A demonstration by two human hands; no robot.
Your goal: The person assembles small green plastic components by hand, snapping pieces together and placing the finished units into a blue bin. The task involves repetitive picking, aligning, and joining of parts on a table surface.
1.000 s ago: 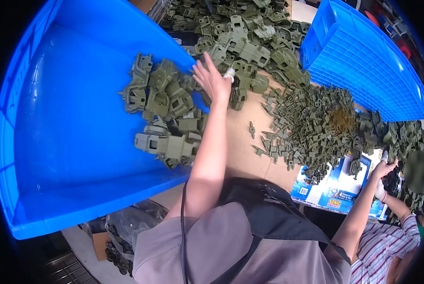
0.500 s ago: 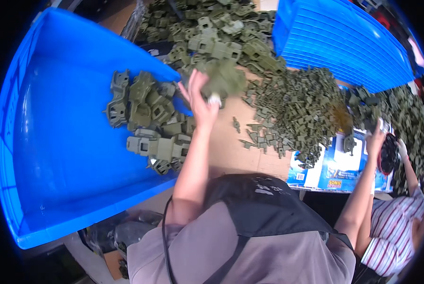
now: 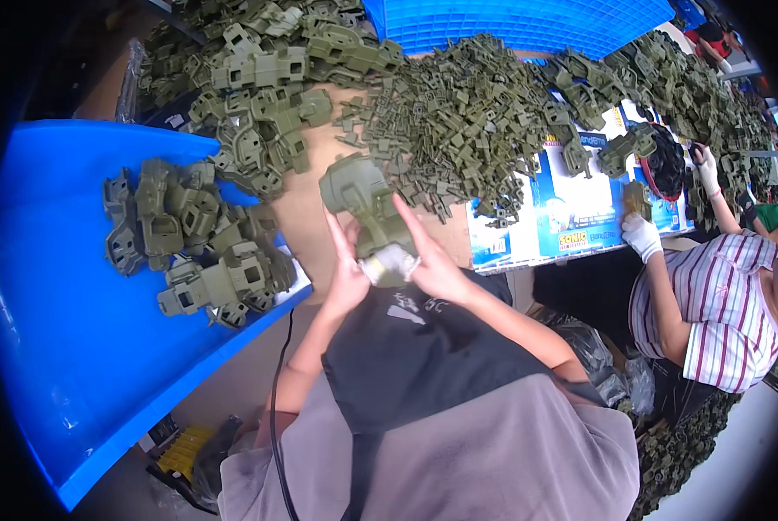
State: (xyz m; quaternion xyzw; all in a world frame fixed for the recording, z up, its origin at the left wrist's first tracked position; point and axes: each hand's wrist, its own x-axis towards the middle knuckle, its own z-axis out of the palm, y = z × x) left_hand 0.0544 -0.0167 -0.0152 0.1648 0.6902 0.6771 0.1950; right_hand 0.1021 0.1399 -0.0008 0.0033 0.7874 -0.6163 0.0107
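Between my hands, in front of the black apron, is an olive-green plastic toy vehicle body [image 3: 360, 193], slightly tilted. My left hand [image 3: 345, 271] grips its left side, with the fingers along the edge. My right hand [image 3: 437, 265] closes on its right side, fingers stretched up beside it. White coverings show on both thumbs, which press on the near end of the body. Whether a smaller part sits between the thumbs I cannot tell. Beyond the body, a heap of small green parts [image 3: 467, 122] spreads over the table.
At the left, a blue crate [image 3: 85, 365] holds several green vehicle bodies [image 3: 206, 234]. More bodies [image 3: 267, 61] are piled at the far left. A second blue crate [image 3: 528, 22] stands behind the small parts. On the right, a co-worker in a striped shirt [image 3: 719, 313] handles parts beside printed cardboard [image 3: 580, 213].
My left hand has come back from the pile with a green vehicle body. My right hand has come in from the right, and both now hold it. The view has swung right.
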